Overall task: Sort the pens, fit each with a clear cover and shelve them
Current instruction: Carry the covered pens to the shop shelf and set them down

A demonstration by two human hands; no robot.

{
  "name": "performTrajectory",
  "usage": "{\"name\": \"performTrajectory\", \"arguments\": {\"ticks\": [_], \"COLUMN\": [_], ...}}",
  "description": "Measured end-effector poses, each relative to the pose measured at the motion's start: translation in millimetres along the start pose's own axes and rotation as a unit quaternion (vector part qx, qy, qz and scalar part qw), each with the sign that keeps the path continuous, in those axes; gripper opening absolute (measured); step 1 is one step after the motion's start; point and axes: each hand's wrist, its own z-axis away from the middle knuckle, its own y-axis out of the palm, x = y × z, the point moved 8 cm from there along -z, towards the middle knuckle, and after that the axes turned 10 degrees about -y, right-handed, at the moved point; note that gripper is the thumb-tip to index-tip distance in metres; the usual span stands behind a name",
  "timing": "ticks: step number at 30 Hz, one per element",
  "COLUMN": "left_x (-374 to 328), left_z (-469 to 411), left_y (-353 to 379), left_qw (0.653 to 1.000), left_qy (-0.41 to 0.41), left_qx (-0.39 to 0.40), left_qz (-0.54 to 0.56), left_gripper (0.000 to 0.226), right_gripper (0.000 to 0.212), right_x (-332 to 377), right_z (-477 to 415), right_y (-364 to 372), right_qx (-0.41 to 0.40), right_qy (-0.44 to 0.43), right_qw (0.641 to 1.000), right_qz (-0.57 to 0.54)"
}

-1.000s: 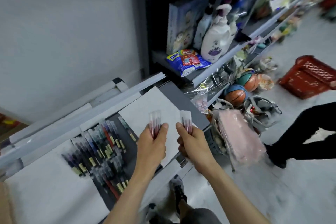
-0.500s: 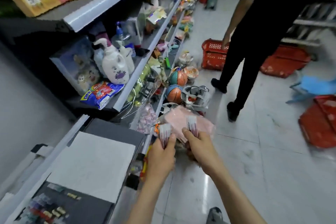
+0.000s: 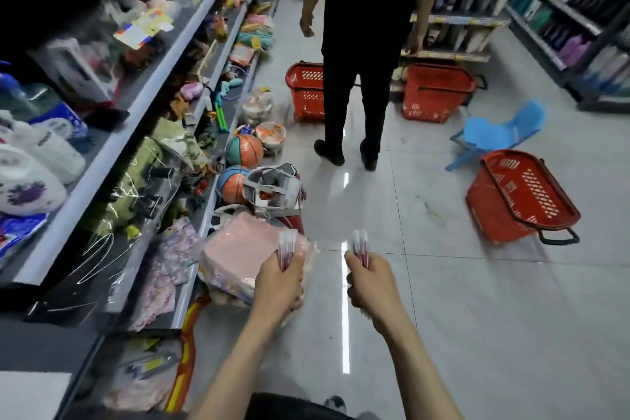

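My left hand (image 3: 280,283) grips a small bundle of red pens (image 3: 285,247) with clear covers, their tops pointing up and away. My right hand (image 3: 370,283) grips a second such bundle of red pens (image 3: 360,245). Both hands are held out over the aisle floor, a hand's width apart, beside the low shelf (image 3: 191,269) on the left. The tray of sorted pens is out of view.
A person in black (image 3: 361,44) stands ahead in the aisle. Red baskets (image 3: 521,194) (image 3: 436,92) (image 3: 305,89) and a blue chair (image 3: 497,133) sit on the floor. Basketballs (image 3: 243,150), bags and a pink packet (image 3: 245,249) crowd the left shelf's foot.
My view has swung right from the pen tray and white sheet to the aisle. Both hands kept their pen bundles and have drawn slightly apart.
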Motion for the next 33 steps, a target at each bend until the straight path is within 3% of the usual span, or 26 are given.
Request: {"name": "performTrajectory", "arguments": {"ticks": [7,15,27,33], "left_x": [-40.5,-135.1,-233.9,-299.0], "left_z": [-93.8,-220.2,-363.8,-426.2], "left_y": [39.4,78.0,123.3,139.3], "left_qw": [0.999,0.997,0.998,0.992], "left_qy": [-0.018,-0.013,-0.060,-0.050], "left_qx": [0.003,0.061,0.000,-0.105], "left_qz": [-0.031,-0.040,0.023,0.047], "left_gripper": [0.025,0.033,0.027,0.026], "right_gripper": [0.030,0.032,0.032,0.036], "right_x": [10.0,86.8,139.2,184.4], "right_z": [-104.3,-251.8,-444.9,-549.5], "right_y": [8.8,9.9,25.3,31.6], "right_qx": [0.025,0.012,0.098,0.165], "right_qy": [0.017,-0.015,-0.020,-0.049], "right_qw": [1.000,0.998,0.988,0.976], "right_qz": [-0.002,0.052,0.120,0.134]}}
